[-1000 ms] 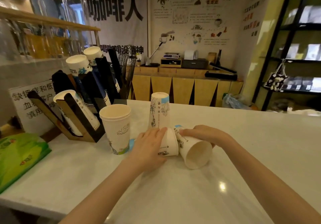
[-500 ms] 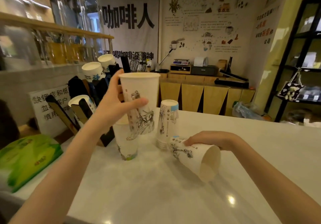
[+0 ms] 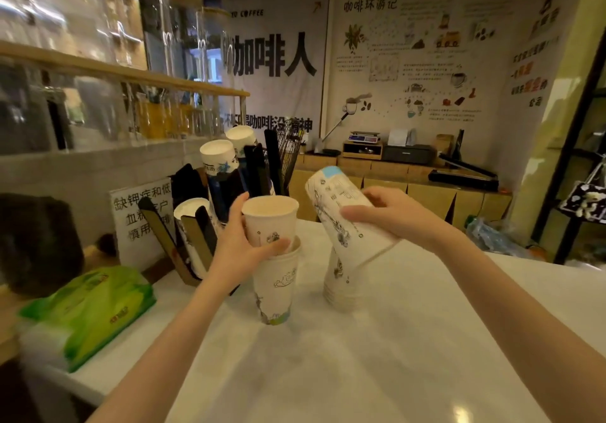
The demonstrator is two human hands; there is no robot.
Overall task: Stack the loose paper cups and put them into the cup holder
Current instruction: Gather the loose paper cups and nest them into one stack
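Observation:
My left hand (image 3: 241, 245) grips a white printed paper cup (image 3: 269, 222), mouth up, its base partly sunk into an upright cup (image 3: 276, 286) standing on the white counter. My right hand (image 3: 390, 214) holds another cup (image 3: 341, 219) upside down and tilted, its open rim over the top of an inverted stack of cups (image 3: 337, 283) on the counter. The black and wooden cup holder (image 3: 200, 225) stands at the left behind my left hand, with several cup stacks leaning in its slots.
A green packet (image 3: 88, 311) lies at the counter's left edge. A printed sign (image 3: 142, 219) leans behind the holder. The white counter (image 3: 377, 357) stretches toward me. A shelf with glass jars (image 3: 108, 71) runs above left; cabinets (image 3: 393, 186) stand behind.
My left hand lowered its cup from mid-air into the upright cup. My right hand lifted the cup that lay on its side and turned it upside down over the inverted stack.

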